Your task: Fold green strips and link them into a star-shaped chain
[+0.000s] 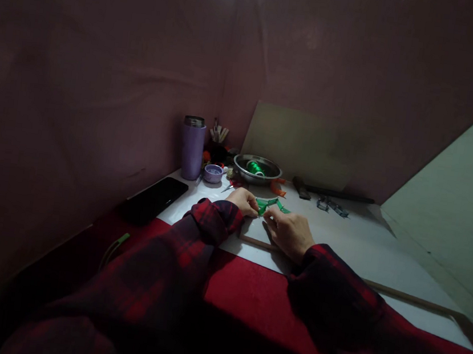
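My left hand (244,201) and my right hand (289,233) meet over a white board (353,243) on the table. Both pinch a small green piece (270,204) made of green strips, held between the fingertips just above the board. The fingers of both hands are curled closed on it. Dark red plaid sleeves cover both forearms. What the green piece is exactly is too small to tell.
Behind the hands stands a metal bowl (257,169) with a green spool in it. A purple tumbler (192,147), a small purple cup (213,173) and a black phone (154,199) lie to the left. Pliers and metal tools (333,206) lie right. Red cloth (248,293) covers the near table.
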Action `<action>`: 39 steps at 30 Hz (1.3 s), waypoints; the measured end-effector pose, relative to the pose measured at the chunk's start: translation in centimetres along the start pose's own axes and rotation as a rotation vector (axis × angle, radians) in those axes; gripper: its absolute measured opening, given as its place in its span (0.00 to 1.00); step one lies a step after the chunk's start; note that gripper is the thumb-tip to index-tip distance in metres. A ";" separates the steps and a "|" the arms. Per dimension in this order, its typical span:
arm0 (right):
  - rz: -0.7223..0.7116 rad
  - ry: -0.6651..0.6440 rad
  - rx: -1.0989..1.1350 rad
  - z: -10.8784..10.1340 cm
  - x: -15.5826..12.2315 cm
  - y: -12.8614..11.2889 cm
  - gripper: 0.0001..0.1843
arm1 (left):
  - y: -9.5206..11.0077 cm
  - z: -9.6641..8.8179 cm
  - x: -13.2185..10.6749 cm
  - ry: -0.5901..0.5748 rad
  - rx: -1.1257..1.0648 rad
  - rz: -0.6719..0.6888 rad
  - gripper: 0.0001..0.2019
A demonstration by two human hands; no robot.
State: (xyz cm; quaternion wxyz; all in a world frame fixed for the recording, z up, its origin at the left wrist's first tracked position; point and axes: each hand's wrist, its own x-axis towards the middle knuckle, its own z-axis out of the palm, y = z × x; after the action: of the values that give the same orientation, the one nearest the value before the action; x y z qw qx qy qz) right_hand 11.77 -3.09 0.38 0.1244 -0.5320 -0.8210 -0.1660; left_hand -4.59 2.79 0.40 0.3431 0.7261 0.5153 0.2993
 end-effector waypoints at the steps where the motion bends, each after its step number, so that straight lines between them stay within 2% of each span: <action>1: -0.008 0.014 0.003 0.4 -0.1 0.2 0.15 | 0.1 -0.2 0.0 -0.010 -0.020 -0.019 0.05; 5: -0.039 0.067 0.039 1.2 -0.3 0.4 0.16 | 0.3 -0.4 -0.2 -0.012 -0.105 -0.070 0.03; 10: -0.054 0.110 0.062 1.3 -0.4 0.4 0.15 | 0.3 -0.1 -0.2 0.010 -0.130 -0.076 0.02; 20: -0.011 0.077 0.077 0.9 -0.5 0.2 0.16 | 0.4 -0.1 0.0 -0.008 -0.230 -0.120 0.03; 25: 0.052 0.084 0.097 0.4 -0.7 0.2 0.16 | -0.2 0.2 0.3 0.030 -0.235 -0.039 0.07; 30: 0.161 0.134 0.235 0.2 -0.8 0.7 0.14 | -0.6 0.7 0.6 0.019 -0.222 0.077 0.08; 33: 0.234 0.168 0.342 0.2 -0.7 1.0 0.13 | -0.4 0.9 0.5 0.047 -0.109 0.157 0.07; 39: 0.372 0.141 0.494 0.1 -0.2 2.2 0.11 | 0.2 1.4 -0.2 0.222 0.244 0.390 0.04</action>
State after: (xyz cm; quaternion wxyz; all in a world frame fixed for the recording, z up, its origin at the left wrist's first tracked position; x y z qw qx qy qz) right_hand 13.86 -2.35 0.57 0.3345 -0.6139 -0.7144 0.0276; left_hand -3.43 2.29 -0.28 0.1302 0.8106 0.4322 0.3732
